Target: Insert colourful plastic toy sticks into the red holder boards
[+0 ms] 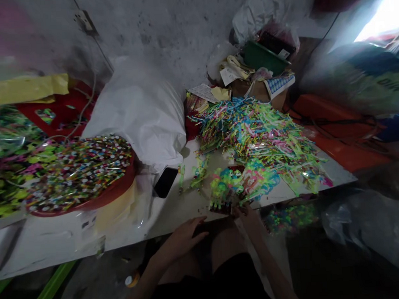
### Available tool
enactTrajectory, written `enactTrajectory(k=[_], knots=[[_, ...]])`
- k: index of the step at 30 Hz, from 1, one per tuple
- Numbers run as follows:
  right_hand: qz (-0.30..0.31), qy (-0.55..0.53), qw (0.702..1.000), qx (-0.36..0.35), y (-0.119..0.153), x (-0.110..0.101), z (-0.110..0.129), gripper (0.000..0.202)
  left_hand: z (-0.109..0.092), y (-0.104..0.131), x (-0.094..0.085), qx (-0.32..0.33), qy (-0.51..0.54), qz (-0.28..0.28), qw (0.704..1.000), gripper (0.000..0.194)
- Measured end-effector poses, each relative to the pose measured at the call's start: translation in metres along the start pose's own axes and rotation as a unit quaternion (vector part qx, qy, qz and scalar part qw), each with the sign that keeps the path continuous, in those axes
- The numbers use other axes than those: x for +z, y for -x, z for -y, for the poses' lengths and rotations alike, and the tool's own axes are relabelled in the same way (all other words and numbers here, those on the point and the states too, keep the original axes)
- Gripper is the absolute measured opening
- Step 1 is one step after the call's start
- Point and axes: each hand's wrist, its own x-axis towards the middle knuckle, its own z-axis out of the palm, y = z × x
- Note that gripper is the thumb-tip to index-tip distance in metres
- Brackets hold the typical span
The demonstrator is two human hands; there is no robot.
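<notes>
My left hand is over the table's front edge, its thumb and fingers apart, with nothing visible in it. My right hand is at the front of a dark red tray, its fingers curled together; what they hold, if anything, is too small and dim to make out. Bright green and yellow plastic pieces stand in the tray. Touching them on the right is a clump of pink, blue and green plastic pieces. A few loose green pieces lie on the table to the left.
Behind the tray rises a big heap of thin coloured plastic sticks. A black phone lies beside a full white sack. At left stands a red basin of small multicoloured sticks. An orange object is at right.
</notes>
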Motion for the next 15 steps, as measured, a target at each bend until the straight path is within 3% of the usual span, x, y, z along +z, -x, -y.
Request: enactTrajectory(k=[8, 15], knots=[[0.040, 0.071, 0.996, 0.034, -0.008, 0.008, 0.001, 0.023, 0.050, 0.019, 0.011, -0.070, 0.028, -0.010, 0.997, 0.049], [0.023, 0.187, 0.982, 0.006, -0.004, 0.014, -0.001, 0.026, 0.047, 0.017, 0.016, -0.066, 0.056, -0.008, 0.996, 0.043]])
